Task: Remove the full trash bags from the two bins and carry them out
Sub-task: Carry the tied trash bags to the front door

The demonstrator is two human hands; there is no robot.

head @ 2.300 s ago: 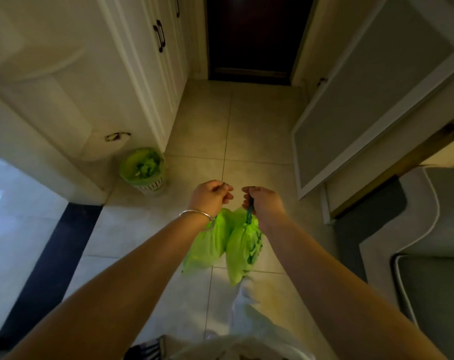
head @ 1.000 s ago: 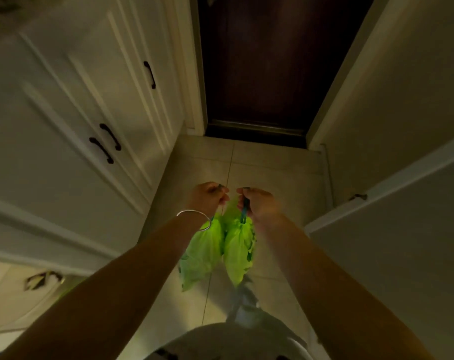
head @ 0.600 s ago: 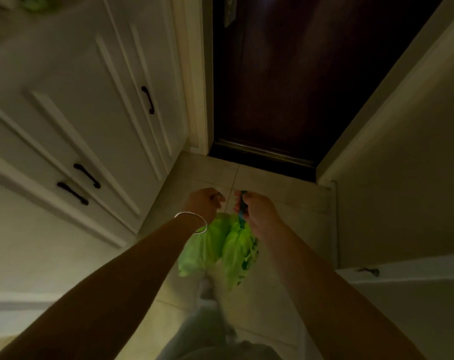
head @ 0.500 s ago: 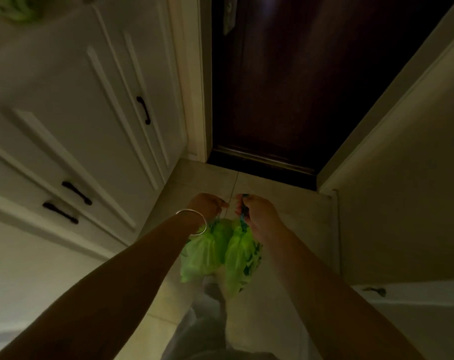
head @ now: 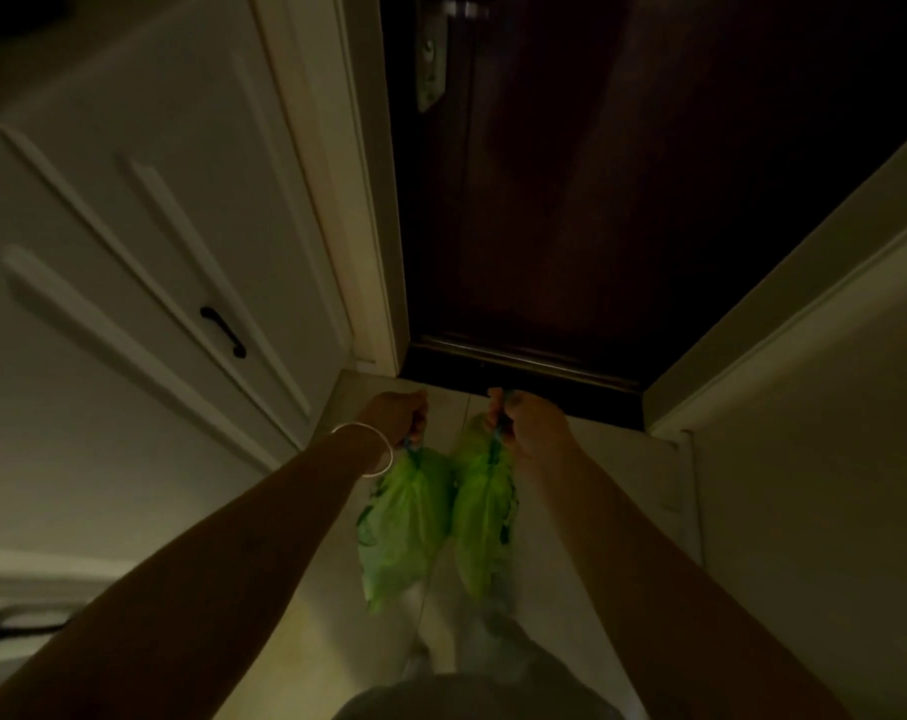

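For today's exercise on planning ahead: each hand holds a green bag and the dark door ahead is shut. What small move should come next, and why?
Probably pass the bag in the left hand over to the right hand, so that hand carries both. Each hand grips one green bag by its top, the dark door is shut, and its metal lock plate sits high on the left, so a free left hand seems needed.

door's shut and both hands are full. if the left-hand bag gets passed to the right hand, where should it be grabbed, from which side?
Likely by the cinched neck of the left bag, just under the left hand, coming from its right. The body hangs slack below and offers no firm hold. The right hand already grips the right bag at its neck, touching the left one.
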